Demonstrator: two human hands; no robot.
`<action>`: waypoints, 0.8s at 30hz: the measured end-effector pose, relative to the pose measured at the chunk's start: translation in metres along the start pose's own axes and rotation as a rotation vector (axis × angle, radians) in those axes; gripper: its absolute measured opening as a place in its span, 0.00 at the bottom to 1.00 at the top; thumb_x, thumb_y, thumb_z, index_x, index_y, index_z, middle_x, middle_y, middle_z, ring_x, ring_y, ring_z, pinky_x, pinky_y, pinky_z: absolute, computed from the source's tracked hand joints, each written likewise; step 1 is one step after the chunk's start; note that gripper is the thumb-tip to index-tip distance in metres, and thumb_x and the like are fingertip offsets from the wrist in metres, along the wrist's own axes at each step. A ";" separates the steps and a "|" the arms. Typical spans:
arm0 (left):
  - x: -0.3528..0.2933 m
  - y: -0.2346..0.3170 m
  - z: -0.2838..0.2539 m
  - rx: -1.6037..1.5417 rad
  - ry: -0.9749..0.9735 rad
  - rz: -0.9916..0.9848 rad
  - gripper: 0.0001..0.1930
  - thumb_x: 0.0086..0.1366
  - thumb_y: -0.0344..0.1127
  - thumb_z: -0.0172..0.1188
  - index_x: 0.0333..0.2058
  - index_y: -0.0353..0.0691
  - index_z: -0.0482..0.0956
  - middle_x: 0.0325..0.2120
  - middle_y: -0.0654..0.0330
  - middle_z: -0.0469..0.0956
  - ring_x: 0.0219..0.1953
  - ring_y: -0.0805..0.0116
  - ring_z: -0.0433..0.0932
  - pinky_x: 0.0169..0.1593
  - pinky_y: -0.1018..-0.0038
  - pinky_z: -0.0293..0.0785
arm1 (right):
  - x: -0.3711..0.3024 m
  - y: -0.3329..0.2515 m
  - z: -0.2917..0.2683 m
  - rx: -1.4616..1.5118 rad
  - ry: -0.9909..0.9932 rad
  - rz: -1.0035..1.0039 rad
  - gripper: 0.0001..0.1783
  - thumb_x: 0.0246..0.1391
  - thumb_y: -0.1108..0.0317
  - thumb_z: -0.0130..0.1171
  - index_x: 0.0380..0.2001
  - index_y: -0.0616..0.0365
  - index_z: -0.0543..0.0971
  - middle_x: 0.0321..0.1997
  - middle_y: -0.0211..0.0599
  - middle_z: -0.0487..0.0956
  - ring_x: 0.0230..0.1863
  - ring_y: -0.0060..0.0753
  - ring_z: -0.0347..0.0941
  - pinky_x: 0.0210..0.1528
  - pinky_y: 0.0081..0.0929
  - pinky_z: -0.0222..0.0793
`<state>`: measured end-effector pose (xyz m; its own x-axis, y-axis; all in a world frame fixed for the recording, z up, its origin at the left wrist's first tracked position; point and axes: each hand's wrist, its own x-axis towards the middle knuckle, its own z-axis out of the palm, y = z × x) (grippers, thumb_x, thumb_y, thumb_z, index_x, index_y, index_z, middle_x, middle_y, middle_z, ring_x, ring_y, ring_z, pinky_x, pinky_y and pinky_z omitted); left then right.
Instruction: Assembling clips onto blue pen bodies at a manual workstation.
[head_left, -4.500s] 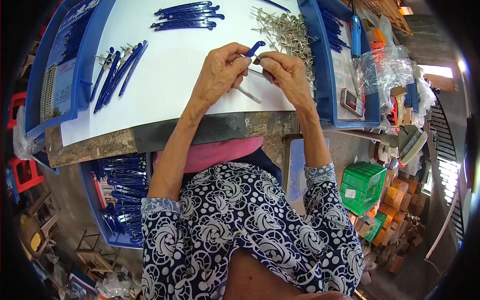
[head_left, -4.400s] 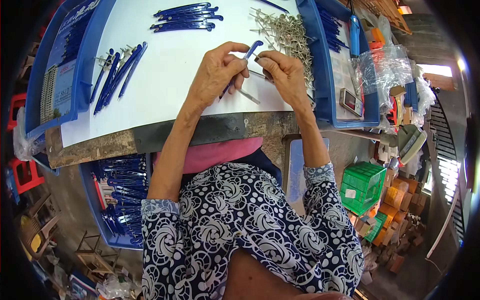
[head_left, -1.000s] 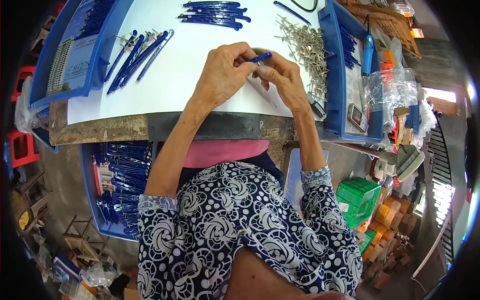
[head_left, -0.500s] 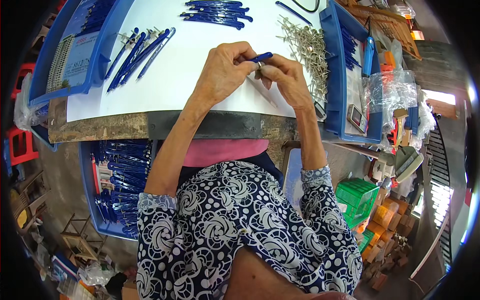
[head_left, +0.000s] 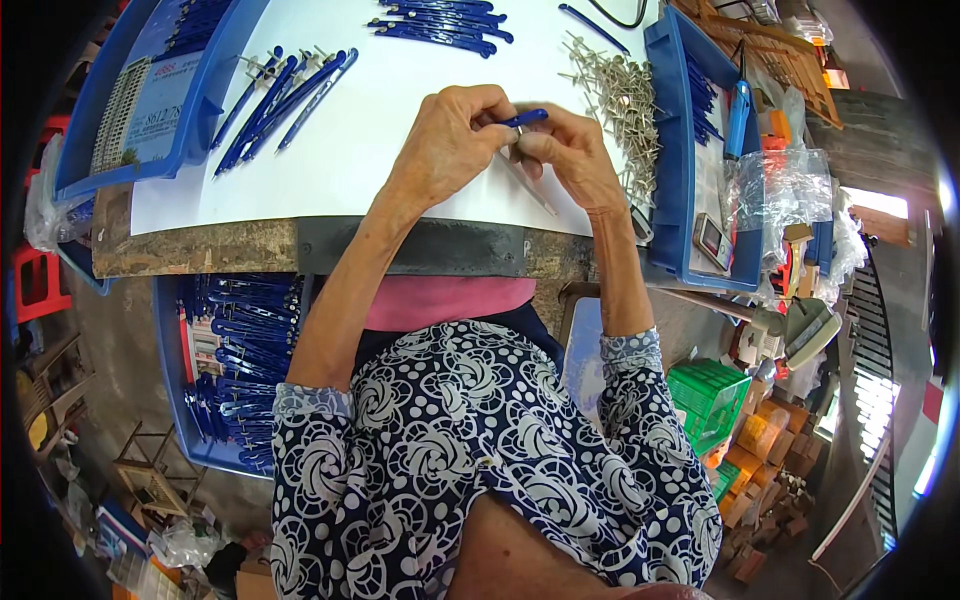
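Above the near part of the white work surface (head_left: 330, 190), my two hands meet at one slim blue piece (head_left: 529, 117) that looks like a drawing compass leg. My left hand (head_left: 447, 140) pinches it from the left. My right hand (head_left: 572, 150) is closed at its other side, with a small metal piece (head_left: 518, 135) showing between the fingertips. A pale thin strip (head_left: 535, 190) slants below the fingers; I cannot tell if it is held. Close to my right hand lies a heap of silvery metal pieces (head_left: 620, 120) with round heads and thin stems.
Blue legs (head_left: 440, 25) lie in a row at the back; others with metal pieces (head_left: 280, 100) lie left. Blue trays stand at left (head_left: 190, 150) and right (head_left: 680, 240), the right one holding a blue-handled tool (head_left: 738, 118). Below the table edge, another tray (head_left: 175, 400) holds many blue pieces.
Both hands keep their hold on the blue piece, with only slight finger movement. The whole view has shifted a little.
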<state>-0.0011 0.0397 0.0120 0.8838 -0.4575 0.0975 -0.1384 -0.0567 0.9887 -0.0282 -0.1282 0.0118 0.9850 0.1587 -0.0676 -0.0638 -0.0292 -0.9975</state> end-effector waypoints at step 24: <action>-0.004 -0.016 -0.016 -0.056 0.033 -0.033 0.03 0.49 0.24 0.55 0.25 0.35 0.75 0.18 0.65 0.73 0.22 0.82 0.69 0.29 0.85 0.66 | 0.015 0.004 0.013 -0.121 -0.036 0.076 0.11 0.43 0.74 0.60 0.33 0.65 0.75 0.17 0.33 0.73 0.13 0.14 0.63 0.13 0.10 0.56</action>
<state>0.0047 0.0571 -0.0029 0.9020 -0.4264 0.0673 -0.0845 -0.0216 0.9962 -0.0159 -0.1136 0.0069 0.9716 0.1863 -0.1456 -0.1159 -0.1612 -0.9801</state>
